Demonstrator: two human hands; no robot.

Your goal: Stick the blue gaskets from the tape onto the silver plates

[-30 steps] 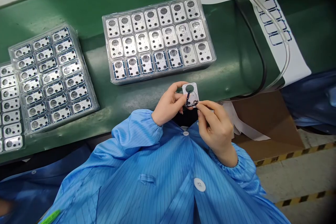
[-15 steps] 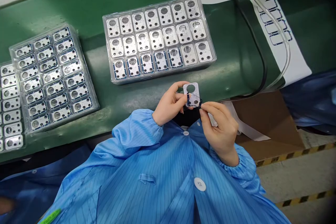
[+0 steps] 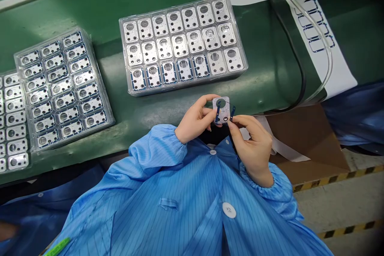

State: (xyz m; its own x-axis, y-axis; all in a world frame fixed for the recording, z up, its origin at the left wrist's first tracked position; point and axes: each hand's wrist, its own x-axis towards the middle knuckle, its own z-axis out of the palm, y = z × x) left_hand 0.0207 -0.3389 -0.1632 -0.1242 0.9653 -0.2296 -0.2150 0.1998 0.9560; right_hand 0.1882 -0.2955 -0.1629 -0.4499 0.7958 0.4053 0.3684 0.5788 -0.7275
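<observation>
Both hands are working close together: the left hand (image 3: 198, 119) is pinching a small, flat metal plate (image 3: 225, 112) by the edge of the green table (image 3: 162, 113), and the right hand (image 3: 252, 146) is holding one side of a thin, bendy-looking blue frame (image 3: 233, 112). They seem to be fitting the frame onto the plate, which is calling for careful lining up. The plate is looking shiny and ridged, with a big round hole.

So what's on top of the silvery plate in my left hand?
On the silvery plate, a dark blue frame overlaps the left side; your right hand holds its other side. What your left hand covers can't be seen.
</observation>
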